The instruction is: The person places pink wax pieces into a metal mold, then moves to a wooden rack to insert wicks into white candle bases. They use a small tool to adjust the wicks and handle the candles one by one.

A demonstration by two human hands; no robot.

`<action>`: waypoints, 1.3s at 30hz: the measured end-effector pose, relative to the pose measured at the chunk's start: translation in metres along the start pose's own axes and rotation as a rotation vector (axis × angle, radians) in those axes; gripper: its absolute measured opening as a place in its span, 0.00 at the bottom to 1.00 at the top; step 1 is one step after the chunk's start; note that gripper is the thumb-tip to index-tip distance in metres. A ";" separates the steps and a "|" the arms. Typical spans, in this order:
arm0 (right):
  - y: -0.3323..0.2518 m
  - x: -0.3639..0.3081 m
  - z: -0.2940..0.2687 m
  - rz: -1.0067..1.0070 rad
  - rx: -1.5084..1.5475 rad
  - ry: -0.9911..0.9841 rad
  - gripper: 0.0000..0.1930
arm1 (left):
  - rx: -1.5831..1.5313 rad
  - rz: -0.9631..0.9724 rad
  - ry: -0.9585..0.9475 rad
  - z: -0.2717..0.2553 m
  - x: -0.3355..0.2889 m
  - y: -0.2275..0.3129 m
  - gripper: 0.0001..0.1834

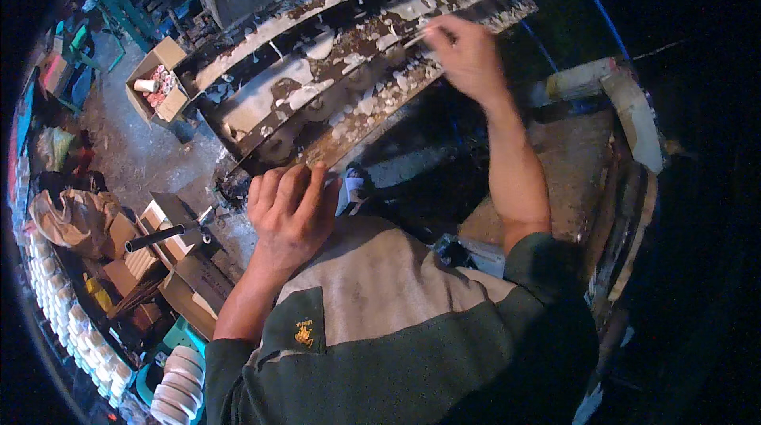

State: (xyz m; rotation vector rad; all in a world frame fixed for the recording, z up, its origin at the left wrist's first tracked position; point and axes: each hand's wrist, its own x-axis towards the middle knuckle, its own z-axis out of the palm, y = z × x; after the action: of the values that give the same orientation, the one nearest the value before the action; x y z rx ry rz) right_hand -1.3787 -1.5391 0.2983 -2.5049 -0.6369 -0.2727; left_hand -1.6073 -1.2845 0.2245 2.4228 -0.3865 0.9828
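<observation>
left hand [289, 207]: fingers flat, together, pressed on dirty rack [349, 68] edge | right hand [468, 56]: fingers pinched thin white stick [418, 38], tip touching rack

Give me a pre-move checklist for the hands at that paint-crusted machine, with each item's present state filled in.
1. Left hand braced on the lower edge of the crusted machine rails: ok.
2. Right hand on the upper rail with fingers pinched: ok.
3. What the right hand pinches, maybe a thin stick: cannot tell, blurred.
4. Rails free of buildup: not ok, thick white flaking crust.
5. Black-handled tool within reach, lying on the boxes at the left: ok.
</observation>
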 end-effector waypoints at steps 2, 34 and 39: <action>0.011 -0.001 -0.030 0.010 0.068 0.168 0.11 | -0.069 -0.087 -0.012 -0.006 0.008 0.007 0.20; 0.123 0.054 -0.061 -0.229 0.279 0.132 0.06 | 0.711 -0.465 0.068 0.053 0.044 0.047 0.09; 0.138 0.044 -0.059 -0.284 0.107 0.172 0.05 | 0.610 -0.517 0.122 0.055 0.052 0.048 0.09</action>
State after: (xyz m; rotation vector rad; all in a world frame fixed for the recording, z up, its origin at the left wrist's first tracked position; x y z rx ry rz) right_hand -1.2763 -1.6568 0.2994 -2.2567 -0.9098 -0.5373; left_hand -1.5604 -1.3579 0.2439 2.7334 0.6484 1.1004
